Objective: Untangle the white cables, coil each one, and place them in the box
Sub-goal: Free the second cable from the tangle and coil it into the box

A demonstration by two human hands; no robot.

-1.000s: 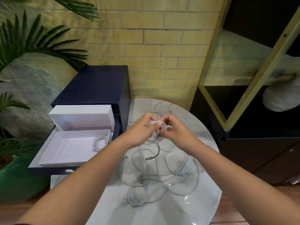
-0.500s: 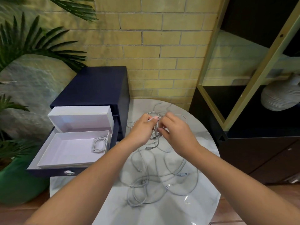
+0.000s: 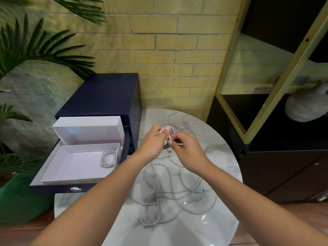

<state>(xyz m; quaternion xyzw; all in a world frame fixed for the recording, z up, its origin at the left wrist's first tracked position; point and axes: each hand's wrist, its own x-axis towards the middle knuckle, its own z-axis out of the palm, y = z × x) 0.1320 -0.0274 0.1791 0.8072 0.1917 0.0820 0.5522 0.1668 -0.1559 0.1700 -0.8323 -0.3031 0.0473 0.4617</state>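
Both hands (image 3: 170,146) grip white cable coil (image 3: 166,134), loose tangle (image 3: 168,197) below.

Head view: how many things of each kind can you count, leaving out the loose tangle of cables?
White cardboard box parts: 2
Coiled white cable in the box: 1
Half-wound white cable gripped in the hands: 1
Hands (left hand, right hand): 2
Round marble table: 1
Dark blue drawer cabinet: 1
Ribbed grey vase: 1
Total: 9

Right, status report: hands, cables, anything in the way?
Left hand grips small white cable coil; right hand pinches its loose end. One coiled white cable lies in open white cardboard box. Tangled white cables on round marble table.
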